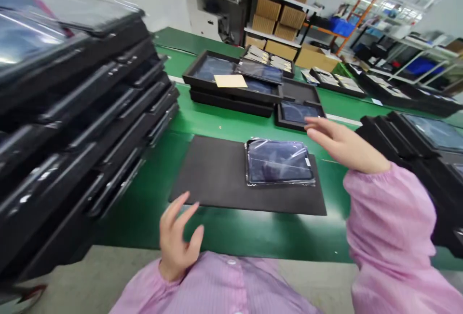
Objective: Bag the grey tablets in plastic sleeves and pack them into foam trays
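My left hand [180, 237] is raised at the front edge of the green table, fingers apart and nothing in them. It is nearest the front left corner of a dark grey mat [213, 174]. On the mat's right half lies a small stack of flat, dark-screened panels [280, 162] in clear plastic wrap, a white label on the right side of the top one. My right hand [336, 143] hovers beyond the mat's back right corner, empty, fingers stretched out. Just past its fingertips is a black foam tray [302, 114] with a dark panel inside.
Tall stacks of black trays [94, 92] with wrapped panels rise at the left. More black trays [408, 145] stand at the right. Behind the mat, stacked trays [231, 102] carry a cream card [230, 81]. Farther back are trays of pale parts [269, 58] and shelved cardboard boxes [267, 10].
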Tool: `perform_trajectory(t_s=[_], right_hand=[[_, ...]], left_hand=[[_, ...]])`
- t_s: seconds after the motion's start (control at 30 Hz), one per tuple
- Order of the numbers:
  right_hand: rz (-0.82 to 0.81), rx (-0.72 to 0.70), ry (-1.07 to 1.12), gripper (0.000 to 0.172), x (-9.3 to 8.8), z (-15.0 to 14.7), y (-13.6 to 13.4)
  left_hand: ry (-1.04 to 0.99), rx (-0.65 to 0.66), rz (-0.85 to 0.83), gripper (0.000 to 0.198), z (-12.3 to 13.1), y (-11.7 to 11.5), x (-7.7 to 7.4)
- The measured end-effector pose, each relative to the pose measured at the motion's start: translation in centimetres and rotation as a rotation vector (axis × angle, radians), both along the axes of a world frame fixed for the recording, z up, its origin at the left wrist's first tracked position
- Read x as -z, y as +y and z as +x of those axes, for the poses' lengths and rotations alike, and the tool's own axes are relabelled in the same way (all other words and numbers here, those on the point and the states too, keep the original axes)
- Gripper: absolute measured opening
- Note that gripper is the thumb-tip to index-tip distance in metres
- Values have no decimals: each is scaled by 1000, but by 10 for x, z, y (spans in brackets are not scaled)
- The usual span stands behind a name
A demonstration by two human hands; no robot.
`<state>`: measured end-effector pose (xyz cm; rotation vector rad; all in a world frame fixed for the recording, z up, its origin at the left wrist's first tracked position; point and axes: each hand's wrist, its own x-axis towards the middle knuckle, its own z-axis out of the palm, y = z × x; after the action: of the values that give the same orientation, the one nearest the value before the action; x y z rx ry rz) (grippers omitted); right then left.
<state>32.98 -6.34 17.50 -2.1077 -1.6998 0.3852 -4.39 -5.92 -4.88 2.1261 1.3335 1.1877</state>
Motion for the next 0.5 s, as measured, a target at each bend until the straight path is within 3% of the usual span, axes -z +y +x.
perform_trajectory(t_s=[0.07, 0.13, 0.2, 0.33, 0.43, 0.5], right_hand=[[-135, 140, -1, 54, 20, 27, -39], [-221, 253, 13, 48, 41, 51, -63], [-228, 321, 20, 39, 61, 69, -75], [-172, 419, 51, 25, 109, 77, -71], [-95, 489, 91, 22, 149, 57, -56], [-16, 549, 119, 29, 171, 41, -46]], left_hand=[[12, 91, 8, 40, 46, 12, -15], [49, 121, -118, 45, 84, 29, -27], [159, 67, -236, 53, 115, 47, -31], [371, -45, -361, 62, 155, 67, -29], [392, -48, -423, 62, 178, 72, -30], [334, -72, -484, 59, 194, 74, -34]])
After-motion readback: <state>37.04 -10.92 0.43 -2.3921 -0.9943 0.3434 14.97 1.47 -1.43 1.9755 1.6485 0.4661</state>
